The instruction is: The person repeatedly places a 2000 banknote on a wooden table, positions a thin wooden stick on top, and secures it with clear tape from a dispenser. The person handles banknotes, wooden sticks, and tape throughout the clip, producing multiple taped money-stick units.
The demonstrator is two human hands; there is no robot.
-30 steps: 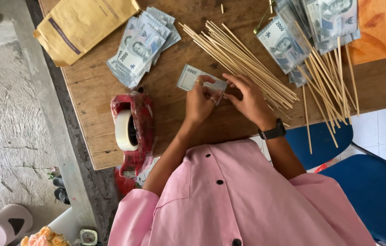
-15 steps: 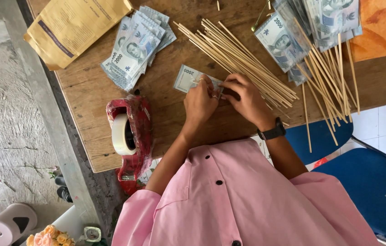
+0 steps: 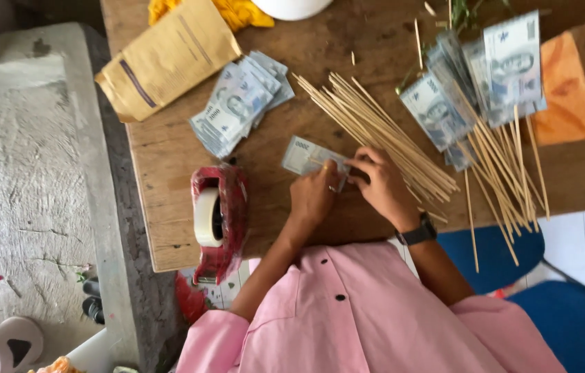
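Both of my hands meet over a grey-blue banknote lying on the wooden table. My left hand, with a ring on one finger, pinches the note's near end. My right hand, with a black watch at the wrist, grips the same end from the right, and a thin stick seems to lie across the note there. A fan of thin wooden sticks lies right behind my right hand.
A red tape dispenser sits at the table's near-left edge. A loose stack of banknotes and a tan envelope lie far left. Notes fixed on sticks and an orange box are at right. A blue chair stands below.
My hands stay together on the banknote and shift only slightly. The view has moved a little over the table.
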